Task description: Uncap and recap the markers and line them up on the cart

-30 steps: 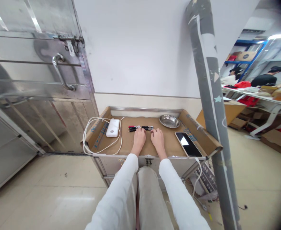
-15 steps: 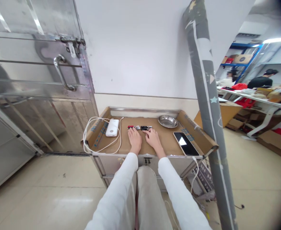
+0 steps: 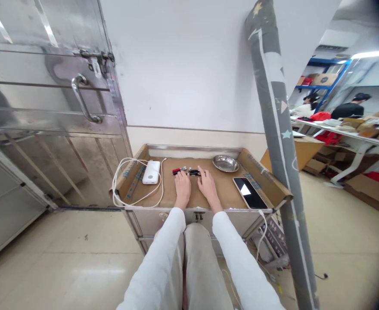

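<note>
My left hand (image 3: 183,189) rests palm down on the brown cardboard top (image 3: 168,196), its fingers stretched forward to the near side of a small red-and-silver piece (image 3: 177,171). That piece lies at a slant, partly behind the fingertips; its exact kind is too small to make out. Beside it on the right lies a small black piece with a silver end (image 3: 194,172). My right hand (image 3: 208,187) is at the black piece's right end, fingers apart and reaching over it. Neither hand visibly lifts anything.
A white power bank (image 3: 151,172) with a looped white cable sits on the left. On the right are a steel dish (image 3: 225,163) and a phone (image 3: 250,193) with a cable attached. A tall grey roll (image 3: 278,99) leans by the cabinet. Two people sit far right.
The red-and-silver piece has turned from straight to slanted. My left hand has shifted slightly right, and my right fingers have moved forward over the black piece.
</note>
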Demonstrator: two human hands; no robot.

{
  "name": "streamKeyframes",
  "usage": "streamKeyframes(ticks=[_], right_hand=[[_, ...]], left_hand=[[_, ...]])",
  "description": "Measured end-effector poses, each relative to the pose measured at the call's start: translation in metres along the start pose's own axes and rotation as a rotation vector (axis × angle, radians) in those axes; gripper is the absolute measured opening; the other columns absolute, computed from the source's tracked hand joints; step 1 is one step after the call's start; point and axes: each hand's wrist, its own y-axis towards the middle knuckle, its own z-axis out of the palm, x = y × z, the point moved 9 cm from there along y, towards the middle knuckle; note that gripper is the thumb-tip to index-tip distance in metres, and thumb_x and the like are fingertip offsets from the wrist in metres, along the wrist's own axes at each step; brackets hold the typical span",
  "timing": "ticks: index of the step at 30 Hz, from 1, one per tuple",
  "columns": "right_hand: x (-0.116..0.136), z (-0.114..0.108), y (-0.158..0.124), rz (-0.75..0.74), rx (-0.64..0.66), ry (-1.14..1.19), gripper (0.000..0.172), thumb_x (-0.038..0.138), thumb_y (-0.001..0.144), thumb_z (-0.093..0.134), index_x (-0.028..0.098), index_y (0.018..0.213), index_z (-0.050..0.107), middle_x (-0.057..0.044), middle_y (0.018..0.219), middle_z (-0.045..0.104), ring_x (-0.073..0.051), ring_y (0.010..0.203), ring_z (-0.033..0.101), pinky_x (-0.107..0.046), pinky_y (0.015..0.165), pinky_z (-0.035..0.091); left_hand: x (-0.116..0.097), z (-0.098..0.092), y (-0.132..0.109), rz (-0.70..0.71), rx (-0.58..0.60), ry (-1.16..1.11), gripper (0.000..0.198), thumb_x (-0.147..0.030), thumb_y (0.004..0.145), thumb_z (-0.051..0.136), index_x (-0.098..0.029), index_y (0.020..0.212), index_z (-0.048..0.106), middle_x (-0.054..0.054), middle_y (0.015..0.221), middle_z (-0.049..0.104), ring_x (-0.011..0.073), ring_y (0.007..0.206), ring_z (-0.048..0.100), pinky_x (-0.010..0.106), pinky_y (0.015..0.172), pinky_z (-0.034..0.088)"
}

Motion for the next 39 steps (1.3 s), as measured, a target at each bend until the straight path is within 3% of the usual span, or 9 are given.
streamKeyframes(ticks=[3, 5, 8, 11, 14, 17, 23, 32, 39], right_hand=[[-0.002, -0.004, 0.001, 0.002, -0.029, 0.066, 0.049, 0.016, 0.087, 0.038, 0.020, 0.136, 0.041, -0.012, 0.116, 0.053, -0.021, 0.103, 0.053, -0.033, 0.089, 0.044], [-0.004, -0.004, 0.001, 0.015, -0.030, 0.119, 0.042, 0.017, 0.089, 0.037, 0.019, 0.129, 0.048, -0.012, 0.113, 0.054, -0.021, 0.099, 0.055, -0.033, 0.086, 0.046], [-0.010, -0.002, 0.000, 0.041, -0.026, 0.206, 0.037, 0.018, 0.090, 0.034, 0.017, 0.122, 0.053, -0.012, 0.110, 0.054, -0.020, 0.092, 0.058, -0.032, 0.083, 0.048], [-0.012, 0.003, -0.001, 0.029, -0.014, 0.298, 0.036, 0.018, 0.090, 0.033, 0.018, 0.120, 0.054, -0.012, 0.111, 0.055, -0.019, 0.093, 0.058, -0.032, 0.084, 0.048], [-0.010, 0.006, 0.000, -0.015, -0.001, 0.384, 0.036, 0.016, 0.089, 0.034, 0.019, 0.119, 0.054, -0.011, 0.112, 0.056, -0.018, 0.097, 0.058, -0.033, 0.088, 0.047], [-0.007, 0.008, 0.000, -0.041, 0.018, 0.438, 0.036, 0.013, 0.086, 0.036, 0.019, 0.116, 0.055, -0.011, 0.111, 0.058, -0.019, 0.099, 0.058, -0.033, 0.090, 0.046], [-0.005, 0.012, 0.002, -0.060, 0.058, 0.492, 0.036, 0.010, 0.083, 0.038, 0.019, 0.113, 0.056, -0.010, 0.111, 0.061, -0.019, 0.101, 0.058, -0.034, 0.092, 0.045], [-0.015, 0.016, 0.001, -0.001, 0.041, 0.544, 0.040, 0.012, 0.083, 0.039, 0.021, 0.120, 0.054, -0.008, 0.107, 0.065, -0.017, 0.091, 0.062, -0.032, 0.087, 0.048], [-0.026, 0.010, 0.000, 0.077, -0.045, 0.457, 0.033, 0.015, 0.086, 0.037, 0.018, 0.111, 0.057, -0.010, 0.104, 0.066, -0.018, 0.090, 0.062, -0.034, 0.087, 0.047]], left_hand=[[-0.024, 0.006, 0.000, 0.233, 0.095, -0.173, 0.023, -0.028, 0.096, 0.032, -0.014, 0.099, 0.050, 0.012, 0.098, 0.058, 0.0179, 0.084, 0.061, 0.028, 0.074, 0.048], [-0.031, 0.008, -0.002, 0.298, 0.143, -0.266, 0.019, -0.029, 0.096, 0.035, -0.016, 0.100, 0.049, 0.009, 0.100, 0.057, 0.0154, 0.080, 0.061, 0.026, 0.071, 0.048], [-0.032, 0.003, -0.001, 0.324, 0.124, -0.447, 0.013, -0.027, 0.094, 0.041, -0.018, 0.100, 0.048, 0.007, 0.101, 0.055, 0.0147, 0.086, 0.061, 0.027, 0.077, 0.050], [-0.027, -0.006, 0.002, 0.331, 0.020, -0.631, 0.012, -0.026, 0.091, 0.049, -0.018, 0.100, 0.047, 0.006, 0.100, 0.056, 0.0157, 0.093, 0.060, 0.030, 0.086, 0.049], [-0.019, -0.007, 0.005, 0.296, -0.043, -0.751, 0.020, -0.027, 0.088, 0.054, -0.018, 0.104, 0.046, 0.008, 0.101, 0.057, 0.0169, 0.096, 0.060, 0.031, 0.085, 0.051], [-0.016, -0.005, 0.005, 0.272, -0.034, -0.831, 0.024, -0.028, 0.088, 0.053, -0.019, 0.109, 0.045, 0.008, 0.104, 0.057, 0.0158, 0.094, 0.061, 0.031, 0.083, 0.052], [-0.015, -0.008, 0.004, 0.241, -0.016, -0.843, 0.026, -0.030, 0.091, 0.048, -0.019, 0.115, 0.045, 0.008, 0.106, 0.059, 0.0151, 0.090, 0.061, 0.031, 0.083, 0.052], [-0.008, -0.019, 0.005, 0.175, -0.127, -0.759, 0.026, -0.031, 0.095, 0.038, -0.018, 0.117, 0.046, 0.011, 0.113, 0.058, 0.0184, 0.104, 0.057, 0.035, 0.092, 0.047], [-0.005, -0.025, 0.004, 0.117, -0.164, -0.722, 0.026, -0.030, 0.096, 0.034, -0.016, 0.115, 0.045, 0.014, 0.112, 0.056, 0.0194, 0.105, 0.056, 0.037, 0.093, 0.046]])
